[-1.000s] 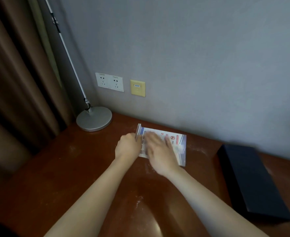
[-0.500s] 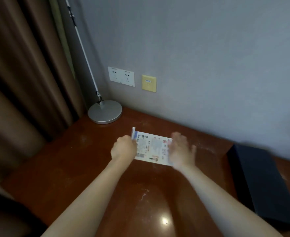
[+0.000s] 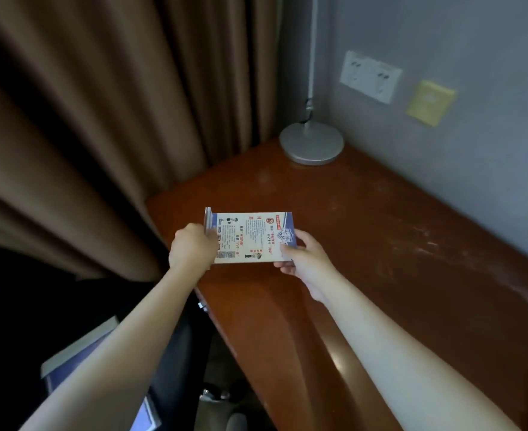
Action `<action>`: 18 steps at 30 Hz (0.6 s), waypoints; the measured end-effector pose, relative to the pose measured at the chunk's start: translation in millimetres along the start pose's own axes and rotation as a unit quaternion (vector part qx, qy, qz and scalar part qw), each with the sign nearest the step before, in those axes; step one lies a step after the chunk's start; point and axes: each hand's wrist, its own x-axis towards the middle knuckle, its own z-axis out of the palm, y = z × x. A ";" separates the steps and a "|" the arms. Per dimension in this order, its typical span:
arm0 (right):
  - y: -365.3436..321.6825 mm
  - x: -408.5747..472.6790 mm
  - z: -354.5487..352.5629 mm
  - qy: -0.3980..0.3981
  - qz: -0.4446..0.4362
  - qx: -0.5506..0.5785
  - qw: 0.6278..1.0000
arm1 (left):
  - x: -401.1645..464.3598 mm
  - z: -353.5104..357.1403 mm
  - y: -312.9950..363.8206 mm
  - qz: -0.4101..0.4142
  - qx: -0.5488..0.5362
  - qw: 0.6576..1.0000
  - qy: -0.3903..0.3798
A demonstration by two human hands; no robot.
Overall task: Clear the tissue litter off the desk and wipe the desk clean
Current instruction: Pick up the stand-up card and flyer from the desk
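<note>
A: Status on the hands?

B: Both on the printed card (image 3: 251,236). Left hand (image 3: 192,248) is curled in a fist round the card's left end, next to its upturned flap. Right hand (image 3: 303,259) pinches the right end, thumb on top, fingers (image 3: 284,269) curled underneath.

A: Card on the table or off it?

B: Held about level at the table's (image 3: 380,244) left corner. Can't tell if its underside touches the wood or sits just above it. Print faces up: red and dark text, a blue band along the right edge, small QR-type squares at lower left.

A: Tissue litter?

B: No clear tissue pieces visible. The tabletop shows pale smears and streaks, heaviest to the right near the wall (image 3: 474,135). Glossy reddish-brown wood, with a light glare near the front edge.

A: What else is around?

B: Silver lamp base (image 3: 311,144) with a thin pole sits in the back corner, well apart from the card. White double socket plate (image 3: 369,76) on the wall, with a yellow plate (image 3: 429,102) just to its right. Brown curtain (image 3: 101,119) fills the left side, right up to the table's edge. Below the left forearm there's a blue-and-white flat item (image 3: 79,353), too dark to identify. Metal bits low under the table edge are blurred.
</note>
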 end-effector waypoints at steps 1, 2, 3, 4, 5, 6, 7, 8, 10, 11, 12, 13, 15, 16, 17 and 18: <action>1.7 2.6 16.3 -0.015 0.002 -0.004 1.000 | 2.9 -7.5 -18.1 -0.014 -0.014 1.000 0.007; 3.2 4.7 33.3 -0.029 0.001 -0.003 1.000 | 6.2 -14.8 -36.2 -0.030 -0.029 0.999 0.015; 4.8 6.3 51.3 -0.044 -0.001 -0.005 0.999 | 8.9 -22.6 -55.3 -0.046 -0.041 0.998 0.027; 6.2 7.3 69.3 -0.060 -0.006 -0.012 0.998 | 11.4 -30.3 -74.4 -0.064 -0.052 0.996 0.038; 8.5 8.1 88.4 -0.074 -0.011 -0.025 0.997 | 12.9 -37.7 -94.5 -0.082 -0.061 0.994 0.048; 11.4 7.6 107.8 -0.088 -0.016 -0.039 0.995 | 13.0 -44.7 -115.1 -0.102 -0.068 0.991 0.059; 16.1 7.5 128.6 -0.102 -0.022 -0.056 0.993 | 11.5 -51.1 -137.0 -0.122 -0.068 0.988 0.068; 22.9 7.3 149.9 -0.113 -0.028 -0.075 0.990 | 8.2 -56.9 -159.2 -0.141 -0.069 0.985 0.075; 43.6 8.5 192.4 -0.129 -0.037 -0.117 0.984 | 0.0 -64.1 -204.9 -0.179 -0.075 0.977 0.082; 58.1 9.1 214.1 -0.137 -0.037 -0.134 0.981 | -5.2 -66.1 -228.4 -0.197 -0.078 0.974 0.083; 74.6 8.9 236.0 -0.146 -0.037 -0.150 0.977 | -11.1 -67.3 -252.7 -0.214 -0.079 0.970 0.082; 93.8 9.8 256.3 -0.156 -0.037 -0.169 0.973 | -16.5 -67.0 -276.8 -0.230 -0.078 0.967 0.081; 133.4 12.3 293.7 -0.169 -0.040 -0.217 0.961 | -26.0 -62.7 -324.3 -0.263 -0.086 0.958 0.073; 152.9 13.4 309.9 -0.172 -0.044 -0.246 0.953 | -30.3 -58.9 -346.2 -0.279 -0.093 0.953 0.070; 171.7 15.3 324.5 -0.175 -0.044 -0.274 0.945 | -34.1 -54.3 -366.6 -0.294 -0.097 0.948 0.069; 188.0 15.9 336.9 -0.181 -0.037 -0.295 0.937 | -37.7 -49.6 -384.5 -0.307 -0.099 0.944 0.066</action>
